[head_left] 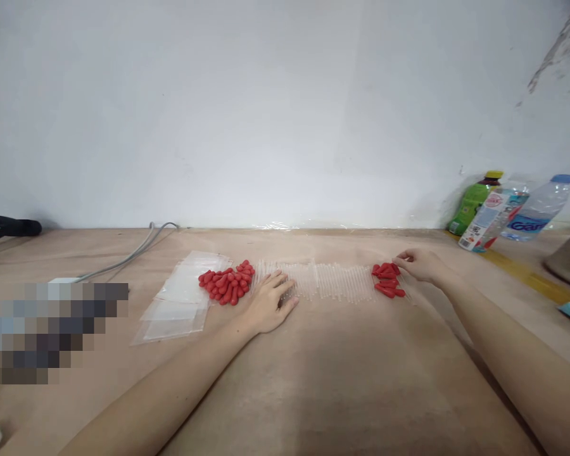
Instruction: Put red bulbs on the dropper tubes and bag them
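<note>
A row of thin clear tubes [344,283] lies side by side on the wooden table. My left hand [270,303] rests flat on the left part of this row, fingers spread. Just left of it sits a heap of red bulb-shaped pieces [225,285], like rubber dropper bulbs. A smaller group of red bulbs [386,272] lies at the row's right end. There my right hand [418,263] has its thumb and fingers drawn together beside the upper bulbs. What its fingertips pinch, if anything, is too small to tell.
Clear plastic bags [183,291] lie left of the red heap. A grey cable [133,253] runs along the back left. Against the wall at right lean a green bottle [472,206], a carton [487,221] and a water bottle [539,212]. A blurred patch covers the left side.
</note>
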